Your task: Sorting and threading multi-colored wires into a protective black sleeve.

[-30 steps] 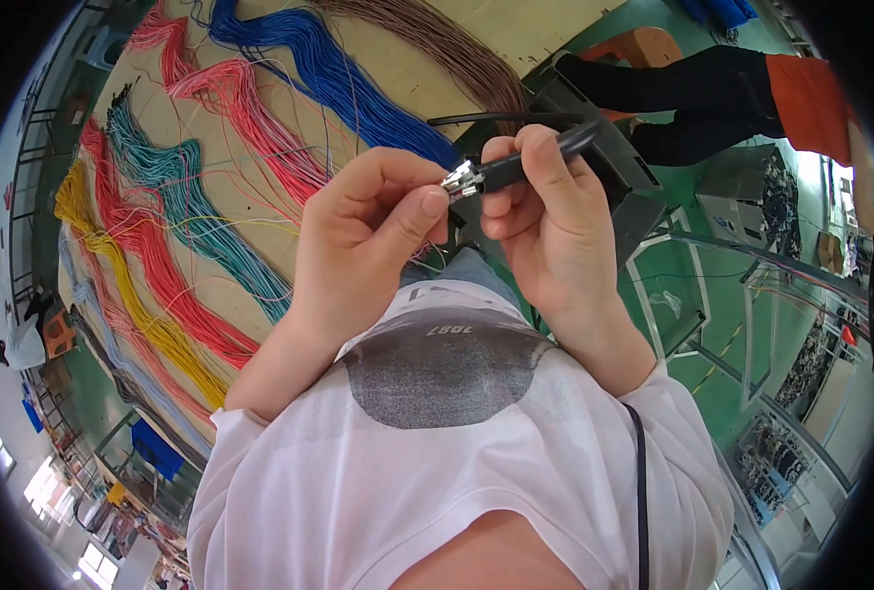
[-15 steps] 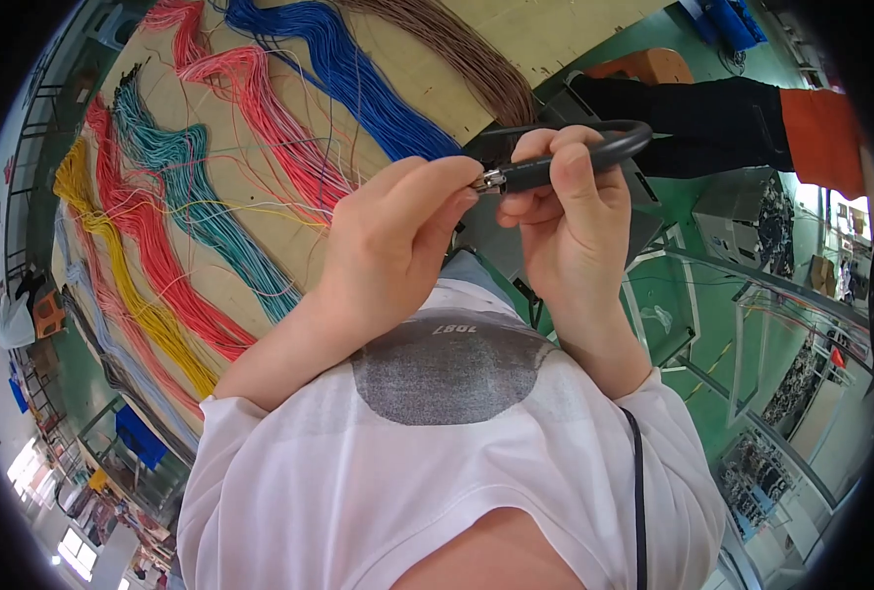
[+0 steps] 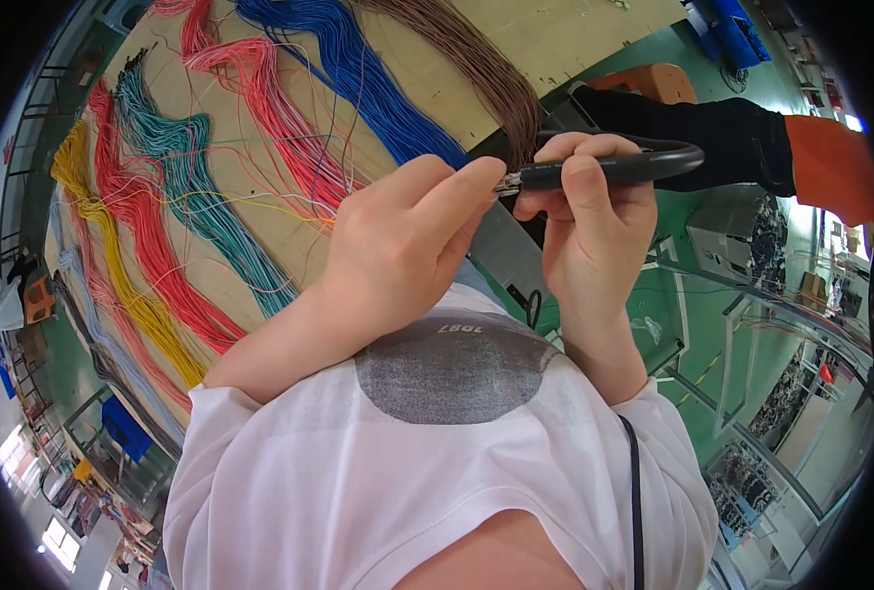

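A thick black cable with a metal-looking end crosses in front of me, above my chest. My right hand is closed round it, thumb on the near side, just behind the metal end. To the right of that hand the cable bends back in a loop. My left hand pinches at the metal end with thumb and forefinger. Whether a small part or wire sits between those fingertips is hidden.
A wooden table bears long bundles of wires: blue, brown, pink, teal, red and yellow. At the right are a person's dark-clothed leg and metal frames on the green floor.
Both hands and the black cable have shifted a little to the right. The cable's loop reaches farther right, and the grips look the same.
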Available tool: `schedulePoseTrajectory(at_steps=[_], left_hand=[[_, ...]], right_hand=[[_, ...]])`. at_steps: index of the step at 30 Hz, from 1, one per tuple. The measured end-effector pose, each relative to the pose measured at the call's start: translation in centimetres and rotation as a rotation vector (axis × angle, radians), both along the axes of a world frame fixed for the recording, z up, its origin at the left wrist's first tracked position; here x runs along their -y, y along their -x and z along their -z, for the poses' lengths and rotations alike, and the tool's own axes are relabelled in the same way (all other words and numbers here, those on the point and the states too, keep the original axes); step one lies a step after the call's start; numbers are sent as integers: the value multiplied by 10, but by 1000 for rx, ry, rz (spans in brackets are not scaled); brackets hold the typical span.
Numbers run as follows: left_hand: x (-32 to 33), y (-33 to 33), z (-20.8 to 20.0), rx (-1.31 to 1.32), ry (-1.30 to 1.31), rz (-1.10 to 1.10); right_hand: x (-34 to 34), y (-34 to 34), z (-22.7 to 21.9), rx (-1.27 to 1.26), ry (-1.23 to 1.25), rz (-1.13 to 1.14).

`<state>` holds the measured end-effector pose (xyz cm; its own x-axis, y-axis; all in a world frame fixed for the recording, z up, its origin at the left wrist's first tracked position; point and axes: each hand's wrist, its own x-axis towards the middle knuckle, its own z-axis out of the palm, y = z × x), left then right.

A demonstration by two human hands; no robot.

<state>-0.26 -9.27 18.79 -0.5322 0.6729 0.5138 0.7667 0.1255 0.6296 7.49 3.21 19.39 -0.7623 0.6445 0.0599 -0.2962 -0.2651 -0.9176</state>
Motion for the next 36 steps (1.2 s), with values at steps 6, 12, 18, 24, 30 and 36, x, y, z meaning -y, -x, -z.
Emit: schedulePoseTrajectory(at_steps=[6,12,18,24,30,36], left_hand=[[2,17,-8,237,72,200],[4,16,-17,859,131,201],[4,13,-13,589,75,132],[4,9,-12,618,56,135],[3,0,-3,238,32,82],[2,10,-1,516,14,237]], right_hand=[[-14,-2,-6,154,15,-199],[-13,-7,-1,60,103,-222],[-6,-5,1,80,56,-122],[4,-4,12,-65,-160,30],[4,-3,12,-101,-153,52],[-16,-7,-2,104,-9,-209]])
